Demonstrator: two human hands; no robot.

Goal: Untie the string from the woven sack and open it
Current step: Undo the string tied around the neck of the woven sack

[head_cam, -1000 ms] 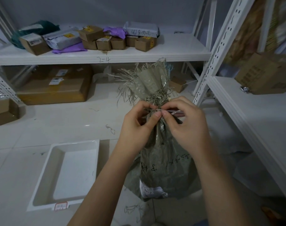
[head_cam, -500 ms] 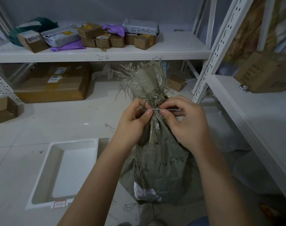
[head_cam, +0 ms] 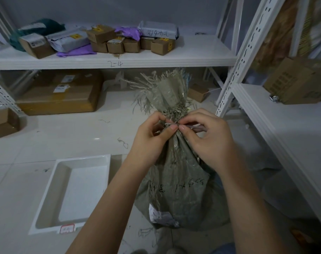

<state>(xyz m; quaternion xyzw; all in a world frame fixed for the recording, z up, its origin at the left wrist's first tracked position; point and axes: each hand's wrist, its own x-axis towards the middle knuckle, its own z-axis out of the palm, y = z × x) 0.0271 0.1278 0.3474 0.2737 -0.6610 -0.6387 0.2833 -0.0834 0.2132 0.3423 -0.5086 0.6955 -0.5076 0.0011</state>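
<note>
A grey-green woven sack stands upright on the tiled floor, its frayed mouth bunched above a tied neck. A pale string wraps the neck. My left hand pinches the neck and string from the left with thumb and forefinger. My right hand pinches the string from the right, and a thin end runs back under its fingers. The two thumbs nearly touch at the knot, which is partly hidden by my fingers. Handwriting and a white label mark the sack's lower front.
A white plastic tray lies on the floor to the left. White metal shelving behind holds several small boxes and mailers, with larger cartons beneath. A second shelf with a carton runs along the right.
My hands stay at the sack's neck, with the fingertips shifting slightly around the string. The view has drifted a little, and the sack sits slightly lower in frame than a second ago.
</note>
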